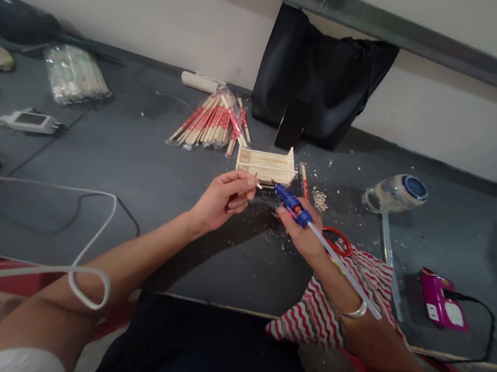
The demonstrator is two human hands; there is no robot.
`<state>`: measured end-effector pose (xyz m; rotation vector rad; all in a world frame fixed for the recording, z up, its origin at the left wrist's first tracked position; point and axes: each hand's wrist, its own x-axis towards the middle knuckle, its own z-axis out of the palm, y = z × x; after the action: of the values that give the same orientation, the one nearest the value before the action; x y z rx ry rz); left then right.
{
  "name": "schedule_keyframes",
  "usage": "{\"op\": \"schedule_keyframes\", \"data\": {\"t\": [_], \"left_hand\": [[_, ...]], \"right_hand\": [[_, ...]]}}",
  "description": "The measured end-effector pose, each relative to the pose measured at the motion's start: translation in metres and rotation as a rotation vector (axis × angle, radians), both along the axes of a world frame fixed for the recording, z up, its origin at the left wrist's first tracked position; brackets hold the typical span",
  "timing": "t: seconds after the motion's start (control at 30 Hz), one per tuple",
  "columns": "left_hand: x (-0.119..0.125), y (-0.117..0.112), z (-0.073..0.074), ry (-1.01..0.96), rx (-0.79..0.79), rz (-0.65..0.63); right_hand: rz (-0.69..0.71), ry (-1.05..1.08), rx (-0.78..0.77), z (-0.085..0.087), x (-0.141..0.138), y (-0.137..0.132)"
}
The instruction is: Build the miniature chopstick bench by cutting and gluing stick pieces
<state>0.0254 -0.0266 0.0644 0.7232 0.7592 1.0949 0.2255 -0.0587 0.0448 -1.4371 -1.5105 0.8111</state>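
From where I stand, both arms reach forward and angle inward, so the left hand [225, 198] and the right hand [301, 223] come close together without touching. On the left, the thumb and forefinger meet in a fine pinch, the other fingers curled in below them; the left wrist [193, 222] runs nearly straight into the left forearm [150, 258]. The right fingers are wrapped in a fuller grip, and the right forearm [374, 343] slants back from the right wrist [321, 261] to a bent elbow.
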Motion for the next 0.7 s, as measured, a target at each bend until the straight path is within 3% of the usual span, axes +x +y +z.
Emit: {"op": "schedule_keyframes", "data": {"t": [0.43,0.7], "left_hand": [[0.008,0.000,-0.008,0.128,-0.093,0.105],[0.005,0.003,-0.008,0.062,-0.154,0.108]], "right_hand": [[-0.014,-0.031,0.054,0.005,-0.001,-0.001],[0.002,0.230,-0.174,0.012,0.007,-0.004]]}}
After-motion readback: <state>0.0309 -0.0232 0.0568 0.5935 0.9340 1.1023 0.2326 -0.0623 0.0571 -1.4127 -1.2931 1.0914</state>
